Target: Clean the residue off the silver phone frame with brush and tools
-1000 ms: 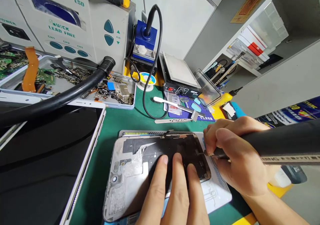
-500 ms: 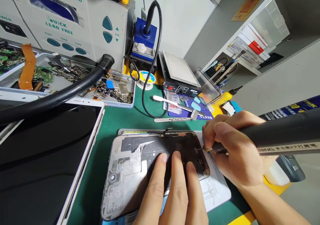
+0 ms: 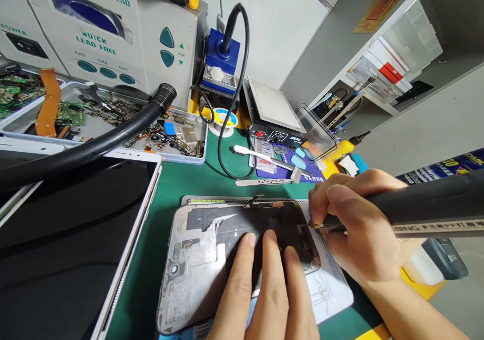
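Electronics repair workshop, shown by rework station (image 3: 113, 42).

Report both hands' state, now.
Left hand: open, laid on the phone panel.
Right hand: closed, holding the dark pen-shaped tool.

Bright light, stretched frame edges

On the desk (image 3: 141, 264), a panel (image 3: 242, 221) lies on a mat (image 3: 336, 294), the left hand (image 3: 274, 299) upon it and the right hand (image 3: 359, 224), around a tool (image 3: 434, 204), at its right end. Left of the panel lies a tablet (image 3: 68, 254), with a tray (image 3: 181, 159) behind it and a machine (image 3: 113, 42) behind that. Behind the panel come tweezers (image 3: 264, 182), a toothbrush (image 3: 260, 154) and a hot plate (image 3: 278, 109).
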